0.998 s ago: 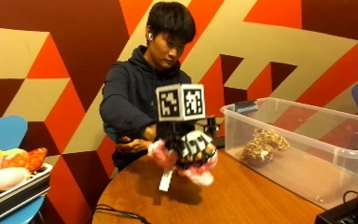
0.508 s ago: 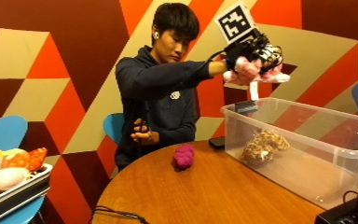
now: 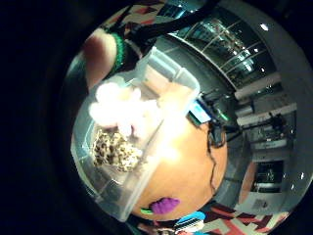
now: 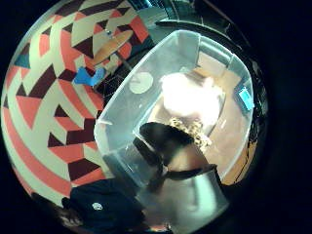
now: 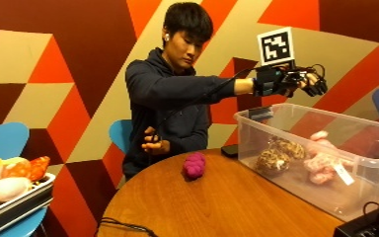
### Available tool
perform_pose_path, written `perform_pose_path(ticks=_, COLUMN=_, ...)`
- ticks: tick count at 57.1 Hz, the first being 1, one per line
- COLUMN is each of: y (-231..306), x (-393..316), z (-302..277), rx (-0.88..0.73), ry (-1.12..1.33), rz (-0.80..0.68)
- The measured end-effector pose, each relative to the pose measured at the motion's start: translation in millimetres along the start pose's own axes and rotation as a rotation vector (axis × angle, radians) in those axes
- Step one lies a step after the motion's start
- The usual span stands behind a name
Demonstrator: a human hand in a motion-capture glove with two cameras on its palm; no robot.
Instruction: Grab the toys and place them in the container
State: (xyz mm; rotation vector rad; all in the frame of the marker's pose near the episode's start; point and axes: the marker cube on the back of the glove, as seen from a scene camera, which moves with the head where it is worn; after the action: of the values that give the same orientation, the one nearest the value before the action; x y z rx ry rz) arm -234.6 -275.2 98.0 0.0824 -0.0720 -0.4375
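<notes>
Nearest me, bottom middle of the frame, the magenta toy (image 5: pixel 194 165) sits alone on the round table (image 5: pixel 229 207). Right of it the clear container (image 5: pixel 373 170) has a pink plush (image 5: pixel 322 160) and a spotted one (image 5: pixel 274 155) inside. Up at upper right the gloved hand (image 5: pixel 304 81) hangs over the bin, fingers loosely spread, holding nothing. Risk I'd guess: sleeve clipping the rim on the way to grab the magenta one

**No legible text in view**

Nothing readable shows anywhere. A white tag (image 5: pixel 342 174) hangs from the pink plush toy (image 5: pixel 319 160) inside the clear container (image 5: pixel 255 148), but any print on it is too small to make out.
</notes>
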Motion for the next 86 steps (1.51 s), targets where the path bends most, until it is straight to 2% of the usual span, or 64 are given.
perform_pose_path(ticks=10, y=69, x=37, z=-28, rx=-0.001, ry=-0.032, rz=-0.066)
perform_pose_path(ticks=19, y=161, x=85, z=-18, rx=-0.067, ry=-0.007, rz=0.045)
perform_pose_path(ticks=31, y=250, x=95, z=70, rx=-0.353, ry=-0.077, rz=0.048)
perform_pose_path(ticks=40, y=291, x=65, z=146, rx=-0.444, ry=-0.178, rz=-0.016)
perform_pose_path(ticks=45, y=303, x=54, z=171, rx=-0.419, ry=-0.214, rz=-0.064)
perform_pose_path(ticks=56, y=303, x=53, z=181, rx=-0.117, ry=-0.232, rz=-0.091)
perform_pose_path(ticks=68, y=281, x=51, z=163, rx=0.032, ry=-0.231, rz=-0.066)
perform_pose_path(ticks=74, y=255, x=64, z=125, rx=0.099, ry=-0.173, rz=-0.025)
perform_pose_path(ticks=79, y=220, x=79, z=74, rx=0.161, ry=-0.129, rz=0.040)
perform_pose_path(ticks=86, y=171, x=82, z=1, rx=0.274, ry=-0.111, rz=0.048)
